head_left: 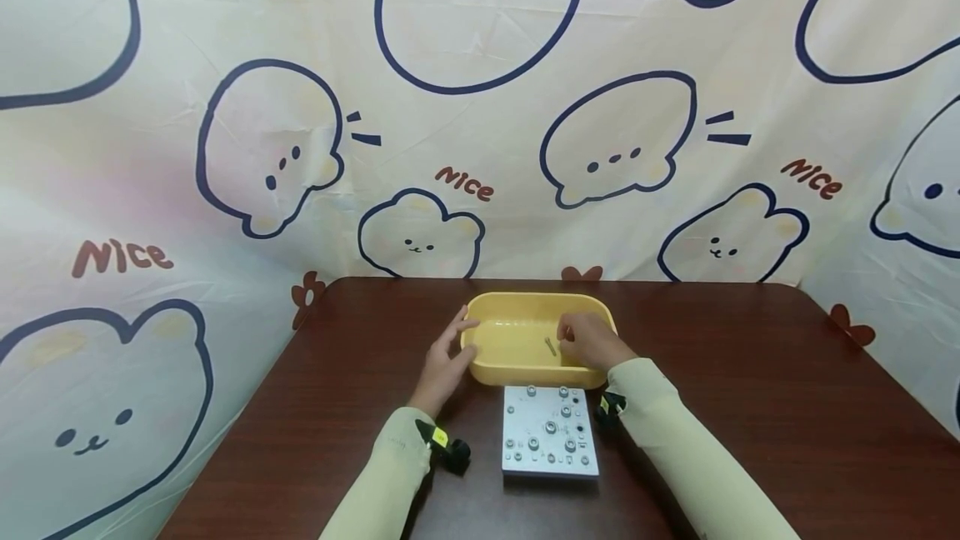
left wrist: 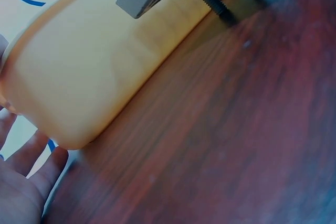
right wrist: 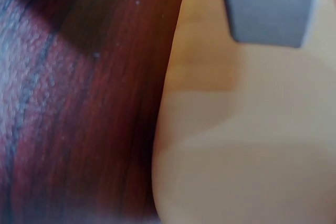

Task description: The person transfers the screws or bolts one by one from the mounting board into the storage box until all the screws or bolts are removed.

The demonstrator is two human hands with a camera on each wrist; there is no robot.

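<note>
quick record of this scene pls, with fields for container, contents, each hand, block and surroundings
container: yellow tray, upright on a dark wood-look table
contents: small thin metal pieces on the tray floor, too small to identify
left hand: at the tray's left end, fingers spread
right hand: over the inside of the tray's right part, fingers curled; whether it holds anything is hidden
block: silver block studded with round fittings, on the person's side of the tray
backdrop: printed cloth with cartoon animals
</note>
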